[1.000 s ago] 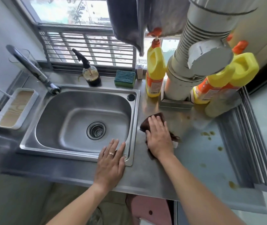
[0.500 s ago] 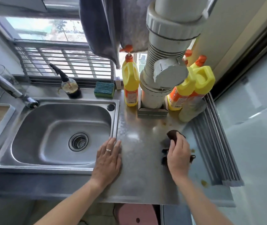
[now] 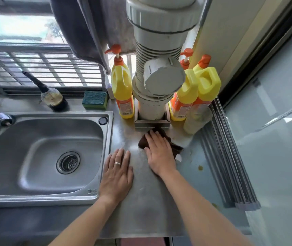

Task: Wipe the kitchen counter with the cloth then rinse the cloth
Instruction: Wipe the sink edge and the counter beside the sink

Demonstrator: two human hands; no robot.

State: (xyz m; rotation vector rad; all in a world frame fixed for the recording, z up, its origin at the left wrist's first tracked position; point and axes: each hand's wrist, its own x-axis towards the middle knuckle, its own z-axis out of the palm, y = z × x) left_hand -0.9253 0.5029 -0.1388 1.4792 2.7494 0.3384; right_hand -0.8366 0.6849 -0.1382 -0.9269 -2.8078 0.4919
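I see the sink (image 3: 43, 157) set into the counter's (image 3: 141, 201) left part. My left hand (image 3: 117, 176) lies flat beside the sink's right rim, fingers straight and together. My right hand (image 3: 159, 153) presses the brown cloth (image 3: 175, 148) flat, fingers extended, near the counter's rear edge, just before the pipe (image 3: 152, 107).

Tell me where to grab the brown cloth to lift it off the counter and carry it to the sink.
Probably pinch the bunched folds at the brown cloth's right edge, coming from above. The right hand lies flat over its middle, and the pipe base blocks the far side, so that loose edge is the clearest hold.
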